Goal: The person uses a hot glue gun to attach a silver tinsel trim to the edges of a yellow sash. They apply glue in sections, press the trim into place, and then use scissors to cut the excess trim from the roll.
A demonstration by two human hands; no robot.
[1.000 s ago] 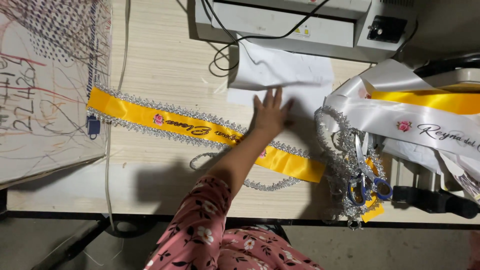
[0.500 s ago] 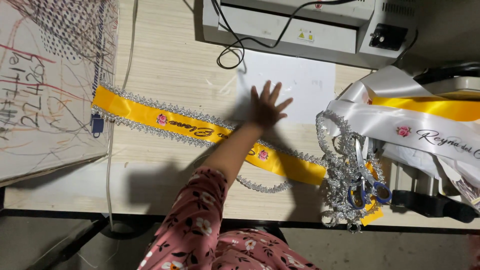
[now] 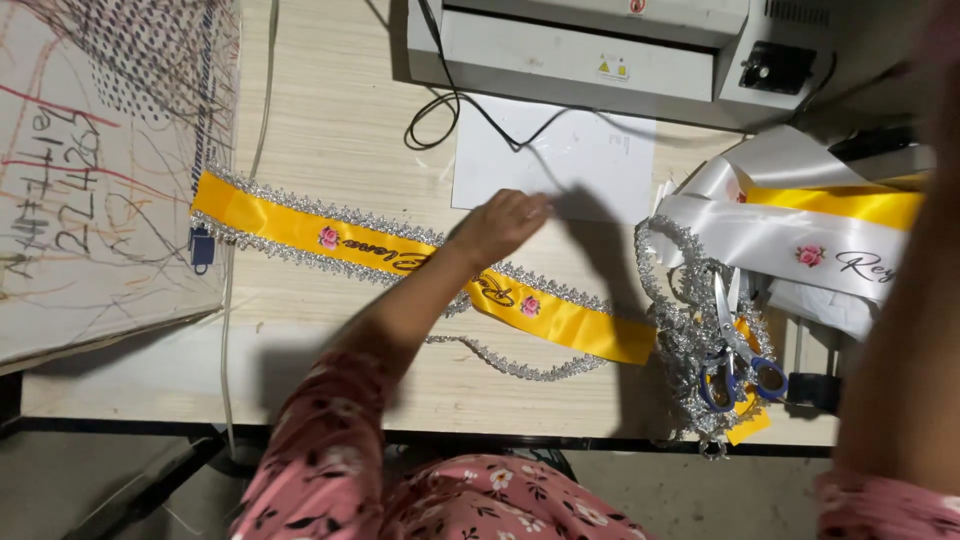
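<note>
Left hand [image 3: 497, 224], we are noting, is resting half-curled on the yellow sash [image 3: 420, 262], gripping nothing; white sheet [image 3: 555, 160] is lying just beyond its fingertips.

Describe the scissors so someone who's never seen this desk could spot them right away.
Start at the grey machine at the table's far edge, then go down the right side to the heap of silver lace trim near the front edge. The scissors lie on that heap, closed, blades pointing away: the only thing with blue handle loops.
</note>
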